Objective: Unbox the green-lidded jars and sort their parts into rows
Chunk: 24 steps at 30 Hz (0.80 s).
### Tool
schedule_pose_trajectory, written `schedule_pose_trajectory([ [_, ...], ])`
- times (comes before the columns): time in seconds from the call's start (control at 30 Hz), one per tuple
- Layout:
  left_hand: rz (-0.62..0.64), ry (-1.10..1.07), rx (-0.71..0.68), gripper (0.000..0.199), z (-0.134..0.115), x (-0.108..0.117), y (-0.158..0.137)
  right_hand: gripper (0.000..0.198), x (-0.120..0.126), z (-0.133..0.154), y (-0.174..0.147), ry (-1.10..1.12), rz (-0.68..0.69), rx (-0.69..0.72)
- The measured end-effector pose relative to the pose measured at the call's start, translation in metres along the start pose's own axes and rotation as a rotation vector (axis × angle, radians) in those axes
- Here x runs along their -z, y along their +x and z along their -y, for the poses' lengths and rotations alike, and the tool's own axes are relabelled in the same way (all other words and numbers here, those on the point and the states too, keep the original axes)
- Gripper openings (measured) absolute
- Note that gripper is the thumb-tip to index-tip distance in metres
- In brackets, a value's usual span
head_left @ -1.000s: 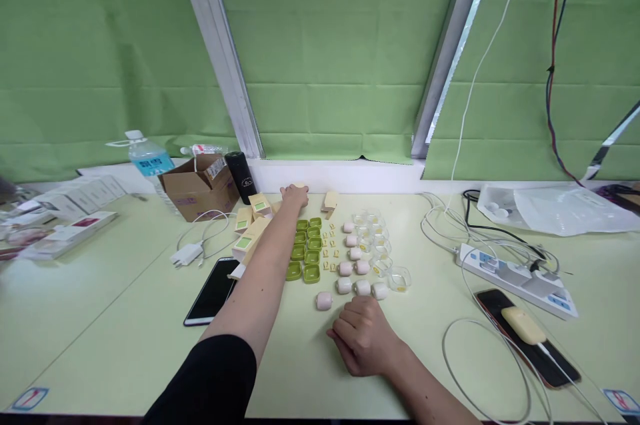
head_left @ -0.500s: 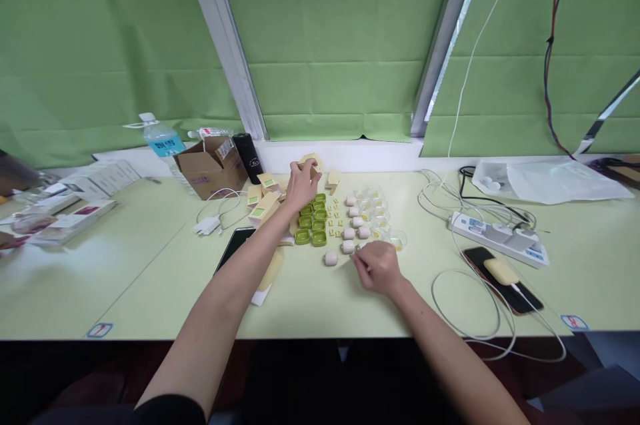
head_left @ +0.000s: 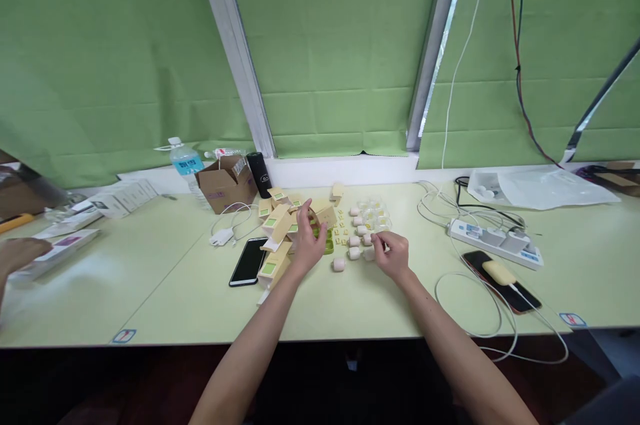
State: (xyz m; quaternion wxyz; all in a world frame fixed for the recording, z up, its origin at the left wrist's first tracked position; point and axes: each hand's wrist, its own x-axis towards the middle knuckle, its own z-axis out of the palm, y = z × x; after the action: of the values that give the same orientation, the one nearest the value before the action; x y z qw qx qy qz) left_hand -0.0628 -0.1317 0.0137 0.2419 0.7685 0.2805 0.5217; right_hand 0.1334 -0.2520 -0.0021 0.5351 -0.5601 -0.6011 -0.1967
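My left hand (head_left: pixel 309 246) is closed around a small pale-yellow cardboard box (head_left: pixel 326 214), thumb on the near side. Under that hand and box, green square containers (head_left: pixel 329 243) are mostly covered. To the right lie rows of small yellow pieces (head_left: pixel 341 233) and several pale-pink cylindrical pieces (head_left: pixel 339 264). My right hand (head_left: pixel 393 254) has its fingers curled in a pinch beside the pink pieces; whatever its fingertips may hold is hidden. Clear rounded cases (head_left: pixel 375 210) with yellow marks sit just beyond it.
Pale-yellow boxes with green labels (head_left: pixel 276 222) are piled left, by a black phone (head_left: pixel 248 262). A brown carton (head_left: pixel 227 185) and black bottle (head_left: pixel 259 174) stand behind. Right are a power strip (head_left: pixel 493 242), cables and another phone (head_left: pixel 520 292). Another person's hand (head_left: pixel 23 255) is far left.
My left hand has drawn back toward me with a small box from the back of the pile. My right hand stays near the pink pieces. The view has shifted, and another person's hand shows more.
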Motion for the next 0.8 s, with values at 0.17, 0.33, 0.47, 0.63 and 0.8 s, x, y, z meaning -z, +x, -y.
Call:
schedule_pose_trajectory([
  [0.17,0.050,-0.087,0.059,0.072,-0.006,-0.011,0.004,0.022,-0.010,0.009,0.022,0.119,0.044,-0.093],
  [0.33,0.065,0.069,-0.099,0.060,-0.006,-0.016,0.004,0.025,-0.027,0.023,0.041,0.285,0.045,-0.246],
  [0.47,0.079,0.155,-0.163,0.059,-0.001,-0.015,-0.007,0.038,-0.039,0.031,0.038,0.348,0.125,-0.250],
  [0.63,0.135,0.202,-0.223,0.060,0.002,-0.012,-0.018,0.047,-0.046,0.034,0.020,0.286,0.198,-0.174],
  [0.8,0.152,0.210,-0.248,0.056,0.001,-0.013,-0.021,0.044,-0.045,0.031,0.012,0.271,0.163,-0.176],
])
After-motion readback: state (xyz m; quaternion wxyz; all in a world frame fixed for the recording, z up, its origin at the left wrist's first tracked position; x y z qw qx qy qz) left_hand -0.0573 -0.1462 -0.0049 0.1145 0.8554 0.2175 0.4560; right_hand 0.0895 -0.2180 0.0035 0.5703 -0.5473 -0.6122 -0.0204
